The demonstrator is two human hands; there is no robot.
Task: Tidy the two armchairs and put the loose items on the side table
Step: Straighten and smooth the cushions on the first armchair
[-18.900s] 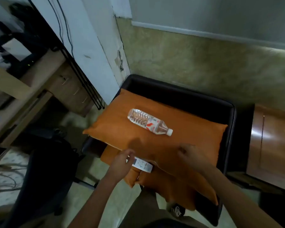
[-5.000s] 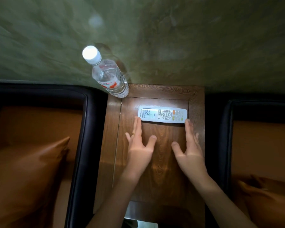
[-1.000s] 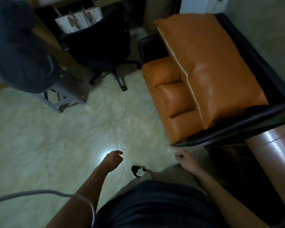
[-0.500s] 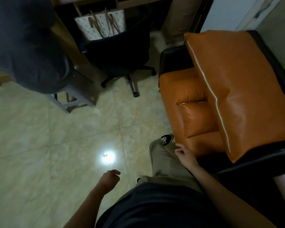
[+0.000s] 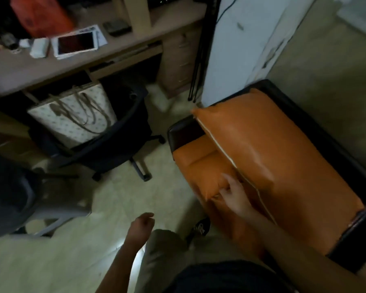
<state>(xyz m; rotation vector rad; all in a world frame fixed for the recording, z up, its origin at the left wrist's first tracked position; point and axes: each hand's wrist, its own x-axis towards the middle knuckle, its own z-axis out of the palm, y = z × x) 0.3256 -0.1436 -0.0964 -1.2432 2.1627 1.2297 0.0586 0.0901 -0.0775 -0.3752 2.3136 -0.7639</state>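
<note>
An armchair with a black frame (image 5: 334, 144) stands at the right against the wall. A large orange cushion (image 5: 283, 161) lies across its orange seat (image 5: 201, 163), overhanging toward the front. My right hand (image 5: 234, 194) reaches over the seat's front edge just below the cushion's near side, fingers spread and loosely bent, holding nothing. My left hand (image 5: 143, 226) hangs over the floor with fingers loosely curled, empty. The side table, bottle and remote are out of view.
A black office chair (image 5: 106, 149) carrying a patterned tote bag (image 5: 76, 117) stands left of the armchair. Behind it is a wooden desk (image 5: 76, 62) with a tablet (image 5: 75, 44). A grey stool (image 5: 51, 216) and dark clothing sit at the left. Pale floor tiles lie between.
I have stepped closer to the armchair. My right hand moved up from beside my leg to the seat's front edge. My left hand stayed low over the floor.
</note>
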